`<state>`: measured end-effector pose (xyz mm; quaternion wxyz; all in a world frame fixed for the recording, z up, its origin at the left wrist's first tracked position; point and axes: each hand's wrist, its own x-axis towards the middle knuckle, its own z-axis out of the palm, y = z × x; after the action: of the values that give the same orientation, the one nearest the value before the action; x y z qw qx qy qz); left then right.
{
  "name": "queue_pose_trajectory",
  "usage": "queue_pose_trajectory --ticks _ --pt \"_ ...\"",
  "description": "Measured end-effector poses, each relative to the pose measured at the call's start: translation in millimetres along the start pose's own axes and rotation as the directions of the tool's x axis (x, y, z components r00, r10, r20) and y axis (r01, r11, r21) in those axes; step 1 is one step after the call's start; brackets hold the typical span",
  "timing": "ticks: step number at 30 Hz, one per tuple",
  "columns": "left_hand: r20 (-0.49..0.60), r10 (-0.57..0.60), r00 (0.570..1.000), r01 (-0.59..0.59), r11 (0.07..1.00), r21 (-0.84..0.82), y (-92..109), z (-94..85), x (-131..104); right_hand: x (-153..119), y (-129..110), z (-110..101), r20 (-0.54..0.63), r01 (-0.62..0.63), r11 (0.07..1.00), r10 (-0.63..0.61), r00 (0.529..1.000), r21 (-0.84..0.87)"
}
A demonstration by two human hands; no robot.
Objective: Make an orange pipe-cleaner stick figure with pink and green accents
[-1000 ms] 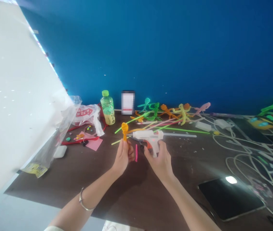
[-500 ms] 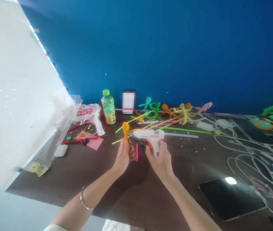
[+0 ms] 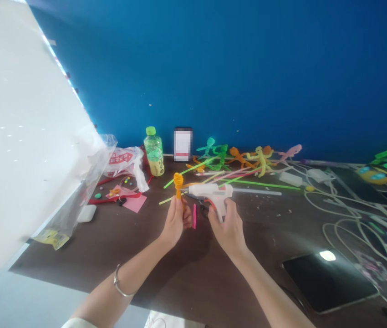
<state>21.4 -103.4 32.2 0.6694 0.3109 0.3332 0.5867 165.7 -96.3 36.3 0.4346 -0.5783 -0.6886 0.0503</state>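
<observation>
At the far left a clear plastic bag (image 3: 77,191) is seen hanging over the desk (image 3: 186,273) edge, with a white case (image 3: 86,213) and a pink paper (image 3: 134,203) beside it. Further back a green-capped bottle (image 3: 154,152) is stood upright.

The left hand (image 3: 175,223) is raised above the desk, its fingers (image 3: 186,218) clenched around the lower end of an orange pipe-cleaner figure (image 3: 178,181). The figure is held upright, long axis vertical, its coiled head directly above the fingers. A pink stick (image 3: 194,216) is seen just right of that hand; whether it is gripped cannot be told.

The glue gun (image 3: 210,191) is grasped by its handle in the right hand (image 3: 227,228). Its body is laid level, long axis running left to right, the nozzle pointed left at the figure's stem just below the head, close to it; contact cannot be made out.

Behind, a row of finished pipe-cleaner figures (image 3: 241,157) is lined along the blue wall (image 3: 231,68). To the right, white cables (image 3: 337,200) and a dark tablet (image 3: 330,282) are laid on the desk.
</observation>
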Motion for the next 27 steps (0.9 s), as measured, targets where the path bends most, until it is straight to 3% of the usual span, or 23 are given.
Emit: queue_pose_trajectory --ticks 11,16,19,21,24,27 --pt "-0.02 0.006 1.0 -0.007 1.0 -0.027 2.5 2.2 -0.8 -1.3 3.6 1.8 -0.048 0.098 0.99 -0.103 0.993 -0.098" --pt "-0.006 0.023 1.0 -0.023 0.999 -0.039 3.1 3.2 -1.2 2.0 8.8 1.1 -0.048 0.06 0.986 -0.068 0.997 -0.156" --pt "-0.036 0.079 0.996 -0.081 0.995 -0.05 7.2 0.8 1.2 12.1 20.9 -6.5 -0.038 -0.007 0.976 -0.001 0.999 -0.216" --pt "-0.086 0.14 0.986 -0.145 0.988 -0.052 12.4 -3.2 4.2 20.4 35.8 -15.5 -0.007 -0.106 0.943 0.11 0.994 -0.316" --pt "-0.171 0.261 0.95 -0.271 0.962 -0.036 21.4 -11.9 9.9 30.4 65.4 -31.9 0.068 -0.261 0.825 0.339 0.938 -0.502" --pt "-0.235 0.349 0.907 -0.363 0.932 -0.016 27.4 -20.1 15.2 33.8 89.6 -45.0 0.071 -0.284 0.763 0.395 0.916 -0.581"
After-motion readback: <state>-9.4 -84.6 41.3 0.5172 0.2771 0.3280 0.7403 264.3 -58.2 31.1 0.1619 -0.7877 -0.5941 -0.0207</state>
